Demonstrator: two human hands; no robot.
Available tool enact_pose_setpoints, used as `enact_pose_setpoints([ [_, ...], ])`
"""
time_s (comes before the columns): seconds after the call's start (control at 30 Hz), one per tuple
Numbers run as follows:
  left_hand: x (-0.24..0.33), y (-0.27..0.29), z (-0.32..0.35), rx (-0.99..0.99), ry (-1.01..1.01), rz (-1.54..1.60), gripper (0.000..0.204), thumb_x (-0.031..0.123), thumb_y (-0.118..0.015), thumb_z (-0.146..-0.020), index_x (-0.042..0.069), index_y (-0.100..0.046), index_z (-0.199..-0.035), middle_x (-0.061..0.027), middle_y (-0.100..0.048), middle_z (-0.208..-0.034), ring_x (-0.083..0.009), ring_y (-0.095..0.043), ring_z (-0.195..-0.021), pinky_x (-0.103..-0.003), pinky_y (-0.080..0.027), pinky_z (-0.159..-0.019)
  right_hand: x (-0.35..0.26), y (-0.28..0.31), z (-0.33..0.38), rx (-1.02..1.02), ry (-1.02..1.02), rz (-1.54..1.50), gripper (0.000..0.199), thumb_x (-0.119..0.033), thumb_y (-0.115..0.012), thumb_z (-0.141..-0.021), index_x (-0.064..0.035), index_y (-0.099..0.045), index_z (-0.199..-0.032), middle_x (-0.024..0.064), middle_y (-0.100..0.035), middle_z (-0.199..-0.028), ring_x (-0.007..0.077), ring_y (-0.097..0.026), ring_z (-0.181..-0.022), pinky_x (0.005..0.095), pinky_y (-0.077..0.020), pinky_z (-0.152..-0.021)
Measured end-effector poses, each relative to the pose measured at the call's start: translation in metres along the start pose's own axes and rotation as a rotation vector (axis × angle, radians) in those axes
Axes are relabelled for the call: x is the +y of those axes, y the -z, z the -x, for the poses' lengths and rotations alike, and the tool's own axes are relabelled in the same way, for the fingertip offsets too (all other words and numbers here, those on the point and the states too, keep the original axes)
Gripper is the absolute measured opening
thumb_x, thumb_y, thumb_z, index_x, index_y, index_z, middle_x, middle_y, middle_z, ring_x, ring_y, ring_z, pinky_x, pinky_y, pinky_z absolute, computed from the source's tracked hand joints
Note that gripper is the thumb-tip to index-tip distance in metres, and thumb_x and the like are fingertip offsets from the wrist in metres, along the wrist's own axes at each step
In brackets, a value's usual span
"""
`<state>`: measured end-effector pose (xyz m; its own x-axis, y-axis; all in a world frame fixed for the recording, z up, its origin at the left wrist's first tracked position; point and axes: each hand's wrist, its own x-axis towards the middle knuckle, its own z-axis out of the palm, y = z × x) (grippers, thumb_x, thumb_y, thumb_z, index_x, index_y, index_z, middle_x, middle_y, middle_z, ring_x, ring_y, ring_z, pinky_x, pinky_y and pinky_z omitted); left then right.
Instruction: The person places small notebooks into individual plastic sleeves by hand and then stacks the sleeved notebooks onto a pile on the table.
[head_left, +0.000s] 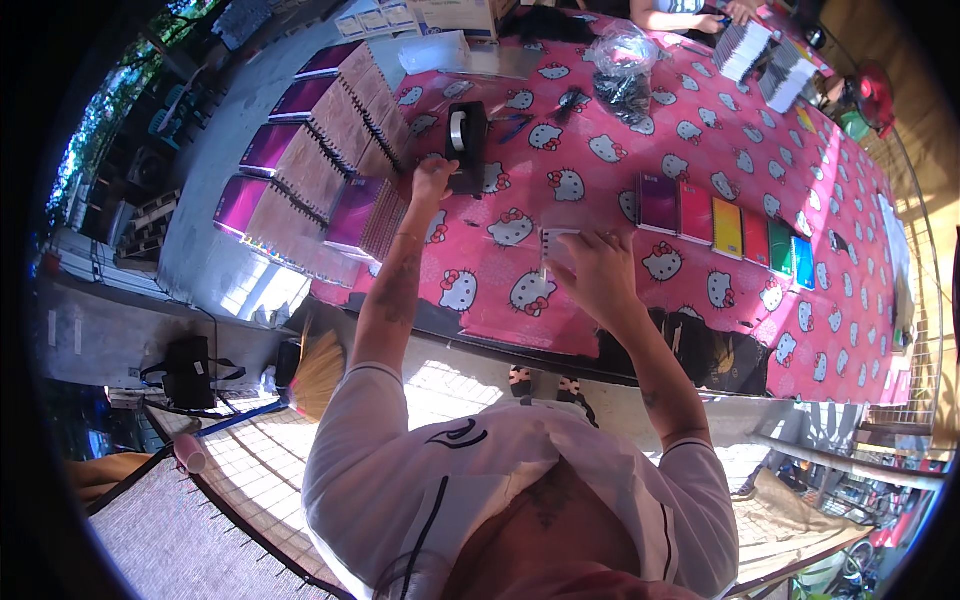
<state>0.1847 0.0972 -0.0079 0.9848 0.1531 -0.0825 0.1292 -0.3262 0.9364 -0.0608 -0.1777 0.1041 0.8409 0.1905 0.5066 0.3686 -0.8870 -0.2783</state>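
Note:
My left hand [435,179] reaches to the black tape dispenser [466,142], which carries a pale roll of tape. Its fingertips are drawn together at the dispenser's side; whatever they pinch is too small to make out. On the table edge nearer me, my right hand [602,268] has thumb and fingers on a small spiral notebook [548,240], seemingly in a clear wrapper. Much of that notebook is hidden beneath the hand. Right of it lies an overlapping row of small spiral notebooks [697,212] with purple, red, yellow, green and blue covers.
Tall stacks of purple-covered spiral notebooks [285,150] line the left side. A patterned pink cloth [600,150] covers the table. Farther back are a clear plastic bag [622,75], a carton [460,15], more notebook stacks [742,50] and another person's hands [740,12].

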Motion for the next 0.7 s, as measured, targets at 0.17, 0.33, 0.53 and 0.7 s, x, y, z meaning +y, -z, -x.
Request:
enact_pose_setpoints([
  [0.17, 0.006, 0.000, -0.020, -0.245, 0.175, 0.299, 0.016, 0.022, -0.075, -0.083, 0.009, -0.071, -0.092, 0.0032, -0.053, -0.071, -0.0103, -0.048, -0.060, -0.028, -0.041, -0.055, -0.013, -0.004, -0.008, -0.005, -0.055, 0.042, 0.032, -0.031, -0.078, -0.075, -0.0106, -0.071, -0.099, 0.0037, -0.069, -0.087, 0.0229, -0.066, -0.089, 0.0409, -0.0381, -0.095],
  [0.33, -0.041, -0.025, 0.010, -0.010, 0.120, 0.670, 0.012, 0.015, -0.073, -0.086, 0.006, -0.071, -0.094, -0.0021, -0.066, -0.079, -0.0146, -0.057, -0.057, -0.027, -0.042, -0.050, -0.013, -0.010, -0.007, -0.027, -0.086, 0.039, 0.037, -0.033, -0.075, -0.079, -0.0118, -0.071, -0.108, 0.0052, -0.071, -0.100, 0.0254, -0.065, -0.096, 0.0407, -0.0381, -0.094],
  [0.53, 0.006, 0.006, 0.020, 0.107, -0.389, -0.853, 0.018, 0.017, -0.069, -0.080, 0.008, -0.076, -0.093, -0.0161, -0.072, -0.088, -0.0307, -0.072, -0.087, -0.039, -0.056, -0.075, -0.015, -0.013, 0.000, -0.053, -0.110, 0.074, 0.039, -0.035, -0.073, -0.081, -0.0124, -0.071, -0.113, 0.0055, -0.072, -0.102, 0.0266, -0.064, -0.099, 0.0422, -0.0379, -0.092],
  [0.7, 0.068, -0.006, 0.104, -0.924, -0.550, 0.122, 0.026, 0.003, -0.067, -0.087, 0.011, -0.073, -0.112, -0.0089, -0.070, -0.090, -0.0189, -0.068, -0.083, -0.031, -0.056, -0.079, -0.018, -0.008, -0.006, -0.061, -0.137, 0.030, 0.035, -0.033, -0.072, -0.081, -0.0137, -0.071, -0.110, 0.0053, -0.072, -0.101, 0.0258, -0.065, -0.097, 0.0429, -0.0379, -0.090],
])
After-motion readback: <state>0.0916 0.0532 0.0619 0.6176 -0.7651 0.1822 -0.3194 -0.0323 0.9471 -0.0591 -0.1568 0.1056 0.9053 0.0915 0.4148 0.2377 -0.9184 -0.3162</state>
